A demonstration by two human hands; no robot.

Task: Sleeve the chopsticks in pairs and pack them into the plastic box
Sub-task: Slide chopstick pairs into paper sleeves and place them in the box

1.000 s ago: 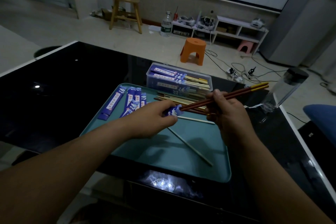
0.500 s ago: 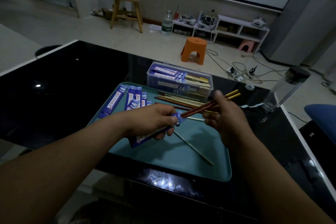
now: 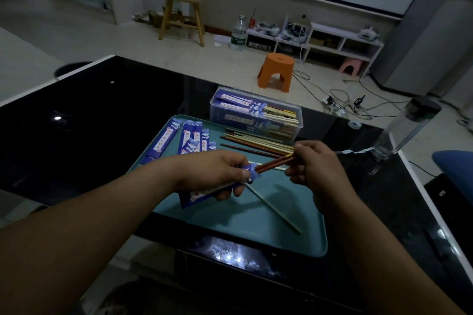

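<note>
Mid-frame, the left hand (image 3: 217,174) grips a blue sleeve (image 3: 197,194) while the right hand (image 3: 314,163) pinches a red pair (image 3: 271,164), partly in. The box (image 3: 256,125) above center holds several sleeved pairs. Loose chopsticks (image 3: 256,139) and empty sleeves (image 3: 190,135) wait on the tray (image 3: 256,225).

At the centre of the frame, a deep blue paper sleeve (image 3: 204,193) with white wave shapes at its mouth and a white label strip meets a pair of reddish-brown chopsticks (image 3: 273,163) banded in gold near their far ends. Under them a teal tray (image 3: 230,225) lies on a glossy black table (image 3: 102,123). The tray carries more blue spare sleeves (image 3: 189,135) with white, pink-dotted labels, and loose sticks (image 3: 256,139) in pale cream and dark brown. At upper centre is an orange stool (image 3: 276,71), with a pink stool (image 3: 350,66) to its right.
</note>
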